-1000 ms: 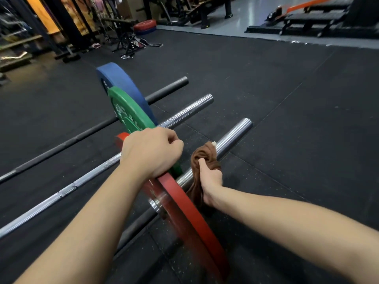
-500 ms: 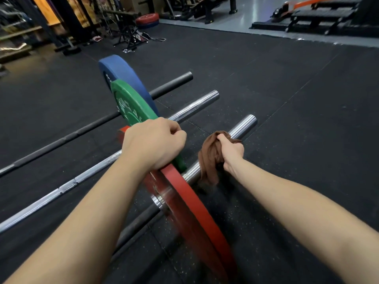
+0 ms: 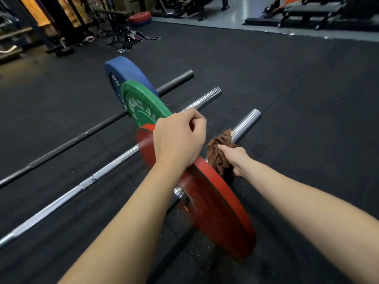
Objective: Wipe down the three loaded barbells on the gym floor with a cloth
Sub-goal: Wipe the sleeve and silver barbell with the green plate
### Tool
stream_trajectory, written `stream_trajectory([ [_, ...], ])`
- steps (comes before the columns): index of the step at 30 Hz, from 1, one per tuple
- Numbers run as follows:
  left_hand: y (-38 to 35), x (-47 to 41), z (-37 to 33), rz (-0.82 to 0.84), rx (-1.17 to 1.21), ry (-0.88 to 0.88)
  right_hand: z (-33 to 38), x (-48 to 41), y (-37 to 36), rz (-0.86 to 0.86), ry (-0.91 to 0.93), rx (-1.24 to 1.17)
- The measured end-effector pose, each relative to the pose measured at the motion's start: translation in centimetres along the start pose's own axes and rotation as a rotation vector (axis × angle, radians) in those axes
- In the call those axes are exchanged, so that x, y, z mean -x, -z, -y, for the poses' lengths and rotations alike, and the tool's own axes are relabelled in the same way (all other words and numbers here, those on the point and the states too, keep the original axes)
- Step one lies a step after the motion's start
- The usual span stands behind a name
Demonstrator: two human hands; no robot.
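Note:
Three barbells lie side by side on the black rubber floor. The nearest carries a red plate (image 3: 221, 208), the middle one a green plate (image 3: 141, 103), the farthest a blue plate (image 3: 123, 70). My left hand (image 3: 178, 140) grips the top rim of the red plate, fingers curled over it. My right hand (image 3: 235, 158) holds a bunched brown cloth (image 3: 219, 154) wrapped round the chrome sleeve (image 3: 246, 124) of the nearest bar, just outside the red plate. The sleeve's part under the cloth is hidden.
The middle bar's chrome shaft (image 3: 61, 201) and the far black bar (image 3: 61, 148) run off to the left. A stand and stacked plates (image 3: 139, 17) sit at the back, benches (image 3: 307, 13) at the far right. Open black matting (image 3: 307, 99) stretches right of the sleeves.
My right hand with the cloth has slid back along the sleeve toward the red plate after moving outward half a second ago. My left hand stays on the red plate's rim.

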State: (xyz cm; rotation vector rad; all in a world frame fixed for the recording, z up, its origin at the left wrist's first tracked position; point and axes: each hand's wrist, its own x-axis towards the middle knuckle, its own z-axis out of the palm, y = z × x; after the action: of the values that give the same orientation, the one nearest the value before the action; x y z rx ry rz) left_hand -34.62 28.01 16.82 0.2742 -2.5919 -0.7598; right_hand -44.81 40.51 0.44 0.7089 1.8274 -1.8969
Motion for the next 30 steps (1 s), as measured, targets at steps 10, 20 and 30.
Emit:
stream_trajectory([
  [10,9.7,7.5,6.6,0.017,0.299,-0.155,9.0,19.8,-4.1,-0.028,0.697,0.526],
  [20,34.2,16.5,12.5,0.185,0.599,0.685,7.3,44.3,-19.0,0.697,0.716,0.596],
  [30,51.0,35.0,16.2,-0.081,0.726,0.821,-8.1,61.4,-29.3,1.538,0.248,0.203],
])
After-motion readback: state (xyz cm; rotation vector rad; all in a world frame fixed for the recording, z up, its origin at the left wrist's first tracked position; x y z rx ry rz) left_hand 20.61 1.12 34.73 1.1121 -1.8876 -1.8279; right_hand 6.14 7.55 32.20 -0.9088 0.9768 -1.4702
